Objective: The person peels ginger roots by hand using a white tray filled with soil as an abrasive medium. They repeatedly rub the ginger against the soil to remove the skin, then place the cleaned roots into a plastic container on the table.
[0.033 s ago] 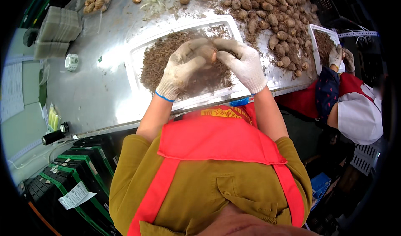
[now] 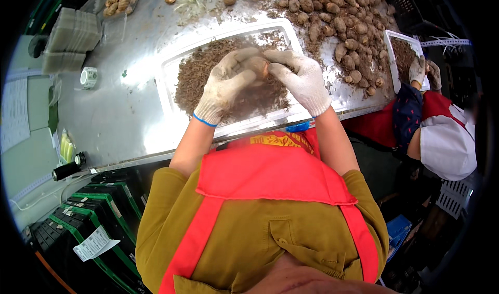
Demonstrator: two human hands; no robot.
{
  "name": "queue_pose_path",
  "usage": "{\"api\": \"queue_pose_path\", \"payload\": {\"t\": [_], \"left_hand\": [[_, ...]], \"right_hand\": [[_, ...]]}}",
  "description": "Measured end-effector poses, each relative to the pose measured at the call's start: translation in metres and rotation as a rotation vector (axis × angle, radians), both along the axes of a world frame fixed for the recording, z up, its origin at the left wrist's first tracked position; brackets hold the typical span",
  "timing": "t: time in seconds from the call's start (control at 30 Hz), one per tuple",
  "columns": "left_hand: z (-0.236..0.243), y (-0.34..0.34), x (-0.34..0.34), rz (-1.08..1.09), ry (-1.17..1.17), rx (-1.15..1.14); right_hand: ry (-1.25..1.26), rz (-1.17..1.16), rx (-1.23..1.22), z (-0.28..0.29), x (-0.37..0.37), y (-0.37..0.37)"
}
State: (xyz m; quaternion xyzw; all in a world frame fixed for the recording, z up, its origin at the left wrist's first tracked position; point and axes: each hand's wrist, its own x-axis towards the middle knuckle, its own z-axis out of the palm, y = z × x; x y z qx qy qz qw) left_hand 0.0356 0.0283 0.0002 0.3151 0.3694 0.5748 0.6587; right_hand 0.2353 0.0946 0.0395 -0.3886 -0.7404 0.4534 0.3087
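Over a white tray (image 2: pixel 165 86) of brown peelings (image 2: pixel 200 73), I hold a small brown taro (image 2: pixel 256 65) with a pinkish, bare end. My left hand (image 2: pixel 228 83), in a white knit glove with a blue cuff edge, is closed round its left side. The thumb and fingers of my gloved right hand (image 2: pixel 303 78) are closed in a pinch at the bare end. Whether a small tool is hidden between those fingers I cannot make out. Soil darkens the fingertips of both gloves.
A big heap of unpeeled taros (image 2: pixel 348 18) covers the metal table's (image 2: pixel 119 122) far right. At far left are a bag of taros (image 2: pixel 119 3), stacked clear containers (image 2: pixel 73 34) and a label roll (image 2: pixel 89 77). On the right, a co-worker's gloved hands (image 2: pixel 418 70) are beside another tray (image 2: pixel 403 60).
My right hand has shifted very slightly left against the taro's bare end. My left hand and the tray look the same.
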Motion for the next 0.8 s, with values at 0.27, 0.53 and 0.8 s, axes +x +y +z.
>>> {"api": "queue_pose_path", "payload": {"t": [0.27, 0.53, 0.8], "left_hand": [[-0.017, -0.003, -0.016, -0.149, -0.097, -0.037], [-0.019, -0.004, -0.018, -0.166, -0.158, -0.05], [-0.029, -0.003, -0.022, -0.228, -0.123, -0.101]], "right_hand": [[-0.148, 0.001, 0.157, -0.006, -0.012, 0.001], [-0.033, 0.043, 0.012, -0.016, 0.0, 0.013], [-0.095, 0.236, 0.315, 0.01, -0.009, 0.003]]}}
